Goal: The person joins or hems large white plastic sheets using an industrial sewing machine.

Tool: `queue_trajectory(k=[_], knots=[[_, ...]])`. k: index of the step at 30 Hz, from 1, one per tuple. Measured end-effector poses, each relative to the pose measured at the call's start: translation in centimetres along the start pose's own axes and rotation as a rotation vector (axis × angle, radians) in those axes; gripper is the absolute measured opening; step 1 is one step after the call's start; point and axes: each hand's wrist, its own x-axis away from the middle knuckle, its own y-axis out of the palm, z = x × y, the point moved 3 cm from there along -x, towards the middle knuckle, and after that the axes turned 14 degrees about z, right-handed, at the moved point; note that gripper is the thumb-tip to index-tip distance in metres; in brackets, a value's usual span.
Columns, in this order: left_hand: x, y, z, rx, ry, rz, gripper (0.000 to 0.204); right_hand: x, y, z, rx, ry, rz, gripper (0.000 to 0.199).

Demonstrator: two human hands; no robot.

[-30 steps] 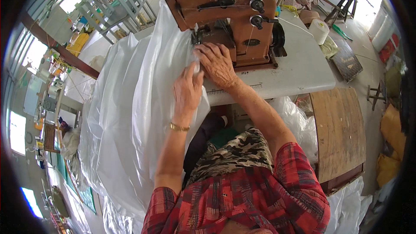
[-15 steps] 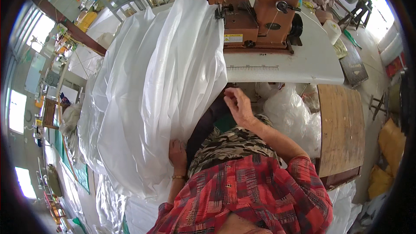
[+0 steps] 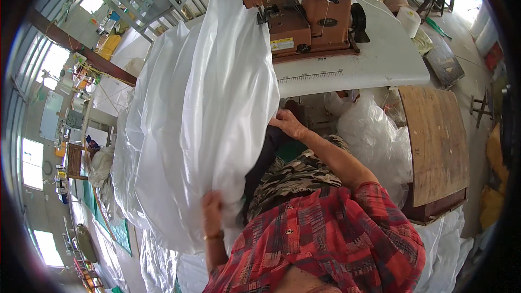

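Note:
A large sheet of glossy white plastic fabric (image 3: pixel 179 130) hangs in long folds over the table's left part and down beside my legs. At its right edge, just below the tabletop, my right hand (image 3: pixel 292 125) has its fingers bent together on the fabric. My left hand (image 3: pixel 213 209) lies lower against the same sheet and is smeared by motion, so its fingers do not show clearly. The brown sewing machine (image 3: pixel 304 21) stands beyond my hands, with the fabric's upper end beside its needle area.
The white machine table (image 3: pixel 380 70) carries a printed scale along its front. Clear plastic bags (image 3: pixel 374 135) bulge below it, beside a wooden board (image 3: pixel 434 146) on the right. A thread cone (image 3: pixel 408 20) stands at the back right. Grey metal racks (image 3: pixel 154 5) are at the back left.
My right hand has come to the sheet's right edge from a raised position beside it. My left hand has shifted slightly left and lower over the fabric. The whole view has tilted a little.

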Motion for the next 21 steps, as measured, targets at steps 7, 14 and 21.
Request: queue_trajectory(k=[7, 14, 21], knots=[[-1.5, -4.6, 5.2, 0.736, -0.568, 0.329, 0.022, 9.1, 0.9, -10.9, 0.101, 0.061, -0.127, 0.026], [-3.3, -0.9, 0.7, 0.675, -0.688, 0.066, 0.023, 13.5, -9.2, -6.4, 0.149, 0.237, 0.299, 0.020], [-2.2, -2.0, 3.3, 0.682, -0.676, 0.109, 0.026, 13.2, -5.4, -14.3, 0.715, -0.662, 0.508, 0.025]])
